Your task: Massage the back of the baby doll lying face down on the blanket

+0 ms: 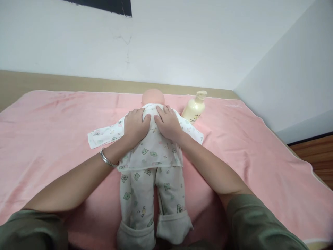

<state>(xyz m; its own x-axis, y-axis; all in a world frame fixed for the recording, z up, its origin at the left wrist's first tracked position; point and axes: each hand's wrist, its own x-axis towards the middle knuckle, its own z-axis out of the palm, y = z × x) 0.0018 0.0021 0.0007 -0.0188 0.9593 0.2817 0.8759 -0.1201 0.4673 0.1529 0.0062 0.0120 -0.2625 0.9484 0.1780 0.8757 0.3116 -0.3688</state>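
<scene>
A baby doll in a white printed top and matching trousers lies face down, its bald head toward the wall. On the left side of its upper back rests my left hand, palm down with the thumb apart from the fingers. Opposite it, my right hand lies flat on the right shoulder area, fingers spread. Both touch the cloth of the top without gripping it. The doll's sleeves stretch out to either side, and its trouser cuffs are turned up. Its face is hidden.
Beneath the doll is a pink blanket over a flat surface with a tan edge. A cream pump bottle stands tilted just right of the doll's shoulder. A white wall rises behind, and another closes off the right.
</scene>
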